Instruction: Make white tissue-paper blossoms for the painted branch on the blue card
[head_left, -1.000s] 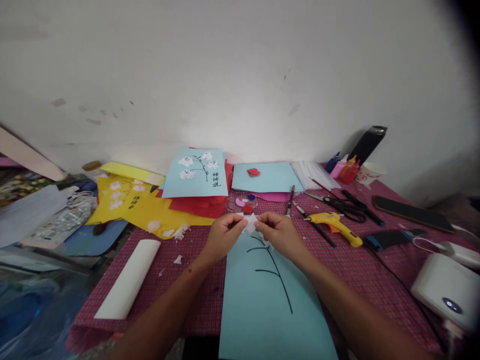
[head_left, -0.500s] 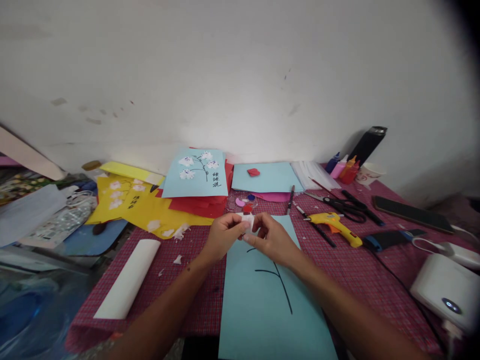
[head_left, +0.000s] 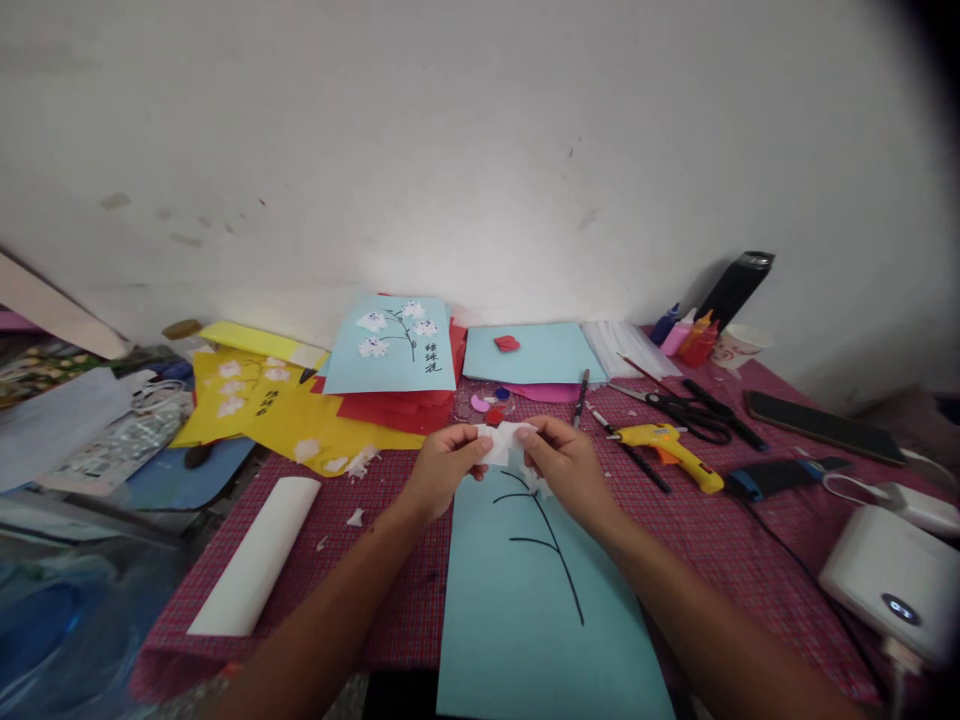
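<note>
My left hand [head_left: 448, 466] pinches one side of a small piece of white tissue paper [head_left: 501, 446] between thumb and fingers. On the other side, my right hand [head_left: 561, 468] grips the same tissue, and a ragged bit hangs below its fingers. Both hands hover over the upper end of a light blue sheet [head_left: 517, 620], which bears a black drawn branch [head_left: 561, 555] with side twigs. Just beyond the hands lie small paint palettes with pink, blue and red paint [head_left: 494, 416].
A finished flower picture [head_left: 375, 370] tops a stack at the back. Yellow sheets [head_left: 330, 425] and a white paper roll [head_left: 259, 555] lie left. To the right are a yellow glue gun [head_left: 667, 450], scissors [head_left: 679, 412], paint bottles [head_left: 697, 343] and a white box [head_left: 874, 570].
My hands have moved slightly apart, and the white tissue between them is now spread wider. More of the black branch shows beneath.
</note>
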